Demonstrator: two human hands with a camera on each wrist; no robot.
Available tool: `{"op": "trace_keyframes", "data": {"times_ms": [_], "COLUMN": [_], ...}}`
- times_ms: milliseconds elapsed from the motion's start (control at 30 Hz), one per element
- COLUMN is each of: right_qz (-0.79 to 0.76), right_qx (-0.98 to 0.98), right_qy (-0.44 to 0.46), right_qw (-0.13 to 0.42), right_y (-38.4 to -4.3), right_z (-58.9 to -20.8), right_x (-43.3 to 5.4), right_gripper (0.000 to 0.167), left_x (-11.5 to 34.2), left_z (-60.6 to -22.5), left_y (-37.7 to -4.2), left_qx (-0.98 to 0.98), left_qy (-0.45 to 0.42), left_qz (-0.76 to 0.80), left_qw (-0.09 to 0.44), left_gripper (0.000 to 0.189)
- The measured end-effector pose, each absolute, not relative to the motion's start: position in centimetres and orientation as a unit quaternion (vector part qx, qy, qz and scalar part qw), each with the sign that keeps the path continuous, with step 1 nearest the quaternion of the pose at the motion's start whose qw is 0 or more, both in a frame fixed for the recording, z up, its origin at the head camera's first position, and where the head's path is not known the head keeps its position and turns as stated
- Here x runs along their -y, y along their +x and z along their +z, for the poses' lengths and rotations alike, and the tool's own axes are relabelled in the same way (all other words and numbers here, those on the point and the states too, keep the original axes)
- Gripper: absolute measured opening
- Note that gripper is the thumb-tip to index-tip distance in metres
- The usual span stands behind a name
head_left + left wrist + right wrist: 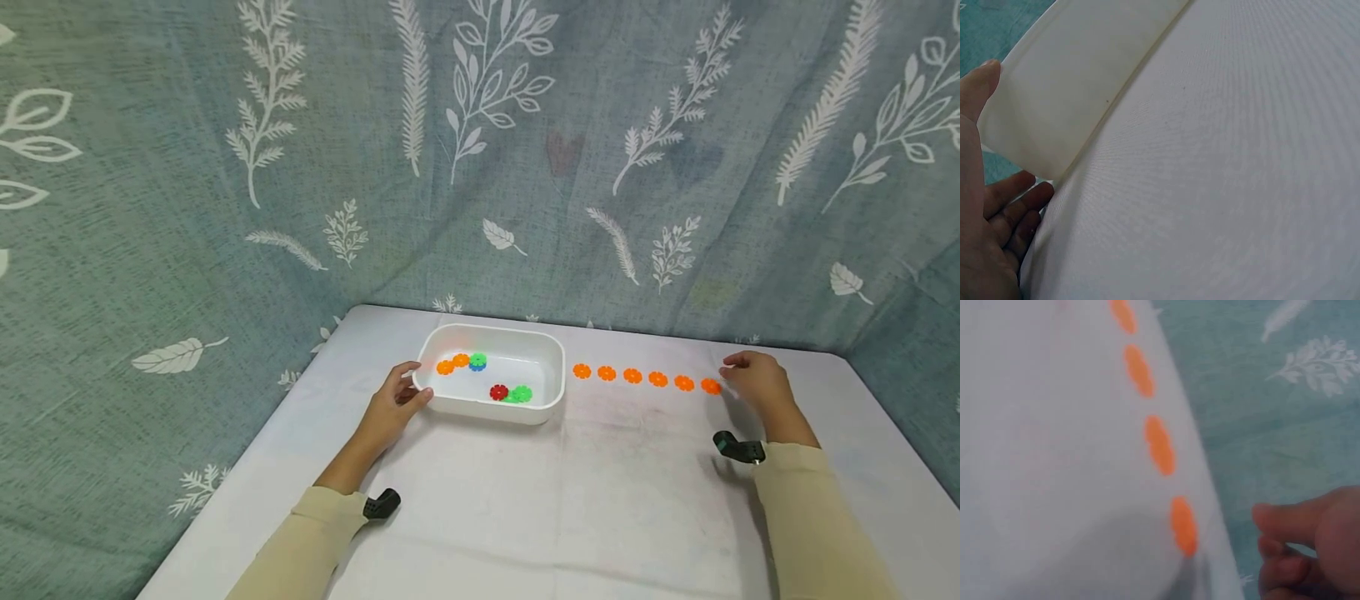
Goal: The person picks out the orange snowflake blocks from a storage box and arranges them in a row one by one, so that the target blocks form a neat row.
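Note:
My left hand (pixel 390 408) holds the left end of a white tray (pixel 487 408). Its thumb is at the rim, and the fingers (pixel 1019 209) are against the end wall near the bottom. Inside the tray lie orange flower-shaped discs (pixel 446 367), a red disc (pixel 498 392), and green discs (pixel 522 393), one over a blue one. To the tray's right, several orange discs (pixel 632 376) form a row on the table. Just past the row's right end is my right hand (pixel 757 383), raised a little, fingers loosely bent. Nothing shows between its thumb and fingers (pixel 1282 570).
A white cloth covers the table (pixel 525 500). Behind it and at both sides hangs a green curtain (pixel 525 208) with white leaf prints. Both wrists carry small black devices (pixel 382 504).

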State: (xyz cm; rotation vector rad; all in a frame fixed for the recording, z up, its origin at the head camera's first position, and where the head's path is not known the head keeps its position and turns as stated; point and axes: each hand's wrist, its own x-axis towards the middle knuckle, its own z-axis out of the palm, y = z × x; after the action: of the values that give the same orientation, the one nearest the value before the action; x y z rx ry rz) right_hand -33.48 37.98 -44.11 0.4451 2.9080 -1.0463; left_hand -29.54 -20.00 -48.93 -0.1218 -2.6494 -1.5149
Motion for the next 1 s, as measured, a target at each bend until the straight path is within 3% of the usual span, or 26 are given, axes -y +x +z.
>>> {"op": "trace_keyframes", "data": {"times_ms": [400,1000], "right_qz": [-0.344,-0.367], "right_qx": [-0.934,-0.929], "right_qy": [0.09,-0.044], "right_qw": [-0.035,-0.016], "right_y": [-32.5,-34.2], "right_z": [-41.3,-38.7], "right_x": [-34.5,-24.1], "right_gripper": [0.039,0.037], "left_x": [19.9,20.1], "left_z": [-49.0,-49.0], "left_y": [-29.6,-29.7], "left_qx": [0.87,0.868], "left_qy": [-0.038,-0.034], "left_qz": [-0.49,-0.495], "left_qw": [0.047,0.04], "left_gripper": [0.059,0.059]}}
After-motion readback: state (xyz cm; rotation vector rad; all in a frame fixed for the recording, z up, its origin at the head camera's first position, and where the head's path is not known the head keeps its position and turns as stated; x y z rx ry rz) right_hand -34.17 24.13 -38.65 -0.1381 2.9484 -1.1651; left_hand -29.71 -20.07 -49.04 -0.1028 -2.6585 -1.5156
